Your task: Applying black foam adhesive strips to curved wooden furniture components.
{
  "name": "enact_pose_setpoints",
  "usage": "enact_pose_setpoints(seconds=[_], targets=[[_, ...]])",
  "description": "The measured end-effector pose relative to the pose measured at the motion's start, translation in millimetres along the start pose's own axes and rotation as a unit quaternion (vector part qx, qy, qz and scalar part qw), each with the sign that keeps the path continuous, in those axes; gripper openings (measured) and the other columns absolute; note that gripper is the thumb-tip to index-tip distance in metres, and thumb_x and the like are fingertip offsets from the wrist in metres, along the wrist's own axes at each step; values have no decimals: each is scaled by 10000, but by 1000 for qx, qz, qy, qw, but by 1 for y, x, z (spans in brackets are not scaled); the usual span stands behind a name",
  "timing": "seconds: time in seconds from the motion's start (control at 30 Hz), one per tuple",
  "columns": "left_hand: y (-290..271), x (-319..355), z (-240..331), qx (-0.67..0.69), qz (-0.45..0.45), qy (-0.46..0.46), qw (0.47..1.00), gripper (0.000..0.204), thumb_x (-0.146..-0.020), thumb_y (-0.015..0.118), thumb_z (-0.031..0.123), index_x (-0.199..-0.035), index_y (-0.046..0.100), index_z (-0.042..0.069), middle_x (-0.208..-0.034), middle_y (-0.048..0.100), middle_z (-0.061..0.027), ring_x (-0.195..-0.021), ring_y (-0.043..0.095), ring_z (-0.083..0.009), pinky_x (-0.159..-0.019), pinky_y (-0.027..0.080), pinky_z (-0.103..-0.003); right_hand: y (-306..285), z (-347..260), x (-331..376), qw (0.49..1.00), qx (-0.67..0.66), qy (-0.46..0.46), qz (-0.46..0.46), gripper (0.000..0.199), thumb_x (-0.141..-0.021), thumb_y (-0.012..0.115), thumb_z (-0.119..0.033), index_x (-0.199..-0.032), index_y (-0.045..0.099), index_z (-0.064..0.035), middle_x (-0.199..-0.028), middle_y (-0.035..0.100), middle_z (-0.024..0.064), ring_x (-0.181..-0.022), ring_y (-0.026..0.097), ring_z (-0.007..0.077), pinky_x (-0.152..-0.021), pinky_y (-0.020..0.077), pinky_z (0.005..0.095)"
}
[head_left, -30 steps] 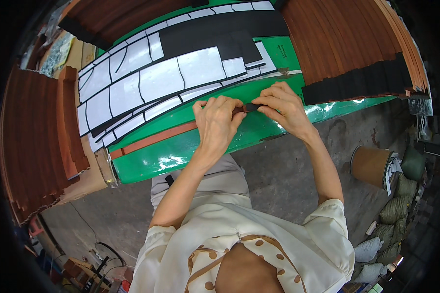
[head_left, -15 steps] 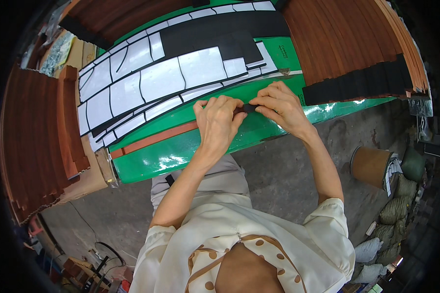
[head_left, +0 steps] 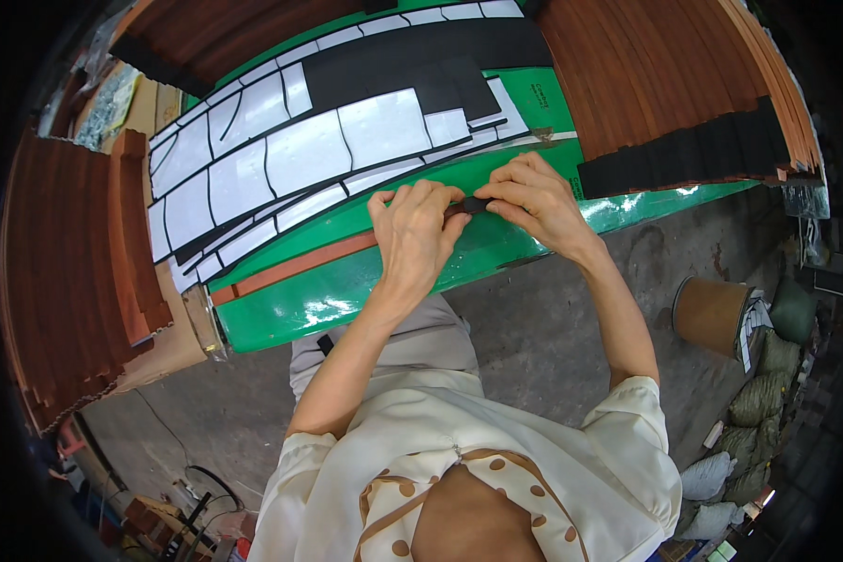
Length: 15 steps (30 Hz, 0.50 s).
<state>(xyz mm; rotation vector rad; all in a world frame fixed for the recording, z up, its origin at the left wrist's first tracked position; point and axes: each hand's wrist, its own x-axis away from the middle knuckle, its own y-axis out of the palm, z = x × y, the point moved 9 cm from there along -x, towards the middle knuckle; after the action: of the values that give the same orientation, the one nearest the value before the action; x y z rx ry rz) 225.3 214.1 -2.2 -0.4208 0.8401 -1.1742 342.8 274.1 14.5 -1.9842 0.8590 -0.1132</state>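
Note:
A long reddish-brown wooden strip (head_left: 290,265) lies on the green table (head_left: 347,300) near its front edge. My left hand (head_left: 414,229) presses down on the strip's right part, fingers curled over it. My right hand (head_left: 532,199) pinches a small black strip piece (head_left: 476,203) at the strip's right end, between both hands. Behind them lie white backing sheets (head_left: 281,155) cut by black lines, and black sheet pieces (head_left: 421,56).
Stacks of reddish-brown wooden strips stand at the left (head_left: 66,281) and at the back right (head_left: 665,84), the right one edged with black strip ends (head_left: 684,164). A brown drum (head_left: 712,314) and filled sacks (head_left: 759,412) stand on the concrete floor to the right.
Both hands stay at the strip's right end; the fingers have shifted only slightly on the black piece.

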Motion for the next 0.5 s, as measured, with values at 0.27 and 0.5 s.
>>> enact_pose_setpoints(seconds=[0.27,0.5], targets=[[-1,-1,0,5,-3,8,1000,210,-676,757,148,-862,681,88,-858,628,10,-753,562,-182,-808,321,-371,-1,1,-2,1000,0,-7,-5,207,-718,718,-109,-925,699,-111,-875,605,-8,-853,525,201,-749,461,331],[0,-2,1,12,-18,4,1000,221,-672,765,172,-858,687,81,-873,635,3,-757,565,-182,-811,323,-370,0,2,-2,1000,-4,-9,0,216,-707,727,-105,-921,700,-114,-872,604,-9,-847,525,200,-738,462,328]])
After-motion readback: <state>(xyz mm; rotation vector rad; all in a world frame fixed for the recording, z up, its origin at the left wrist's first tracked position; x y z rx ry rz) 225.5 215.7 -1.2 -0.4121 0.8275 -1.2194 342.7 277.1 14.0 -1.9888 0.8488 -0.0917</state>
